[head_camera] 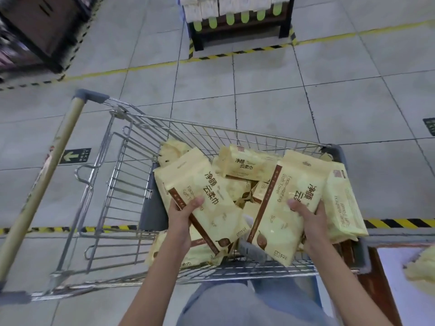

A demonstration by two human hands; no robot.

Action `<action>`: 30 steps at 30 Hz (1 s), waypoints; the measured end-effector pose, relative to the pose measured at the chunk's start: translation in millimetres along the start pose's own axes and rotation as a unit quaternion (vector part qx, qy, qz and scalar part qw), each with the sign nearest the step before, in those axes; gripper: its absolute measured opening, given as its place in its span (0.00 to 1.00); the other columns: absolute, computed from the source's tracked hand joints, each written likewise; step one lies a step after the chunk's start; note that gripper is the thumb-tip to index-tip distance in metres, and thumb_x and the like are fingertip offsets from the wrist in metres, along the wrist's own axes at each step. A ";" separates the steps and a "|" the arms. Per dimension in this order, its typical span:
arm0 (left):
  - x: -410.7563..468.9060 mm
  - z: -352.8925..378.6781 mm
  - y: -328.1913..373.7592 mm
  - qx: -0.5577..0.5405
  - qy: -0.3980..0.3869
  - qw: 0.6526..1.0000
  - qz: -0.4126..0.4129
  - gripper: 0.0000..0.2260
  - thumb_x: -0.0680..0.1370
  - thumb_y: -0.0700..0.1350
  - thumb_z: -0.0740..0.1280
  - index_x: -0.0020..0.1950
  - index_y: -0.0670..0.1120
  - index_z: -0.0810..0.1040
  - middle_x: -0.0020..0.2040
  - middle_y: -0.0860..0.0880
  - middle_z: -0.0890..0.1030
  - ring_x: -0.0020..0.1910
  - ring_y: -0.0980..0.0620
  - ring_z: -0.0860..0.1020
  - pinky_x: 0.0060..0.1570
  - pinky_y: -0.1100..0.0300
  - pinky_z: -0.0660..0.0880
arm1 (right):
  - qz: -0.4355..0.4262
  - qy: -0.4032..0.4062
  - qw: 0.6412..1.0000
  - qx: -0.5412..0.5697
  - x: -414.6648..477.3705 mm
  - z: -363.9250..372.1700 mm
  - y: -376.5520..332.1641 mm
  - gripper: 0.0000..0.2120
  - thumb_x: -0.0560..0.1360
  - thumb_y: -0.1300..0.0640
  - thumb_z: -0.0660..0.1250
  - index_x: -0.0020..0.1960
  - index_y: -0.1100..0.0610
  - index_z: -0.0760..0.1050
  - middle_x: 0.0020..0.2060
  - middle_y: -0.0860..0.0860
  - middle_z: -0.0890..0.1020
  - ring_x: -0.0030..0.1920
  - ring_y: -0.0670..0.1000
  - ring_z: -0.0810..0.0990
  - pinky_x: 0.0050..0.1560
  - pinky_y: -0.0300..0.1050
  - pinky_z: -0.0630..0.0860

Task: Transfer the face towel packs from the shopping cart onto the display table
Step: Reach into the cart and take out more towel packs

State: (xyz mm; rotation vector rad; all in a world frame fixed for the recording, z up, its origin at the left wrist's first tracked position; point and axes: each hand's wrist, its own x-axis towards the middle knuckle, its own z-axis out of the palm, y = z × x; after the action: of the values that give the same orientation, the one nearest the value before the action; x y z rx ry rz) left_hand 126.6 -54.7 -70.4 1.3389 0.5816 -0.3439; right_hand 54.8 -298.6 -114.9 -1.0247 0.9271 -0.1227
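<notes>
**Two towel packs in hand above a wire cart**

Grey floor tiles [270, 97], crossed by yellow-and-black striped tape [397, 223], spread beneath a steel-wire shopping cart [122, 184] with a round tan handle bar [44, 184]. Inside the cart lies a loose heap of face towel packs [244, 164], soft pale-yellow plastic pouches with brown lettering; the lowest are largely buried. At lower right, a corner of the counter [414, 309], white-topped with a dark brown edge, is cut off by the frame. A blurred yellow shape [421, 271] on it cannot be made out.

The left hand [181, 222] grips the left pack [200, 184] over the cart, thumb pressed on its face, fingers hidden behind. The right hand [310, 220] is clamped on the right pack [294, 191], thumb in front, fingers curled round its edge. Whether it also holds the third pack [341, 203] just behind cannot be told.
</notes>
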 end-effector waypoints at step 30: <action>-35.0 -15.6 -8.5 0.213 -0.442 0.865 -0.106 0.32 0.60 0.43 0.76 0.63 0.42 0.75 0.56 0.44 0.83 0.52 0.44 0.82 0.47 0.49 0.81 | -0.099 0.351 0.908 0.206 -250.0 -23.4 124.5 0.38 0.53 0.54 0.77 0.62 0.51 0.71 0.49 0.49 0.84 0.46 0.52 0.85 0.38 0.48 0.80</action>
State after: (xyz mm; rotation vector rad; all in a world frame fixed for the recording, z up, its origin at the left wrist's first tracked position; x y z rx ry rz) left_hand 90.4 -44.6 -58.9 1.3543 -0.1468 -1.2453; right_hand -158.3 -123.6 -64.9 -0.6683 1.3675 -0.8684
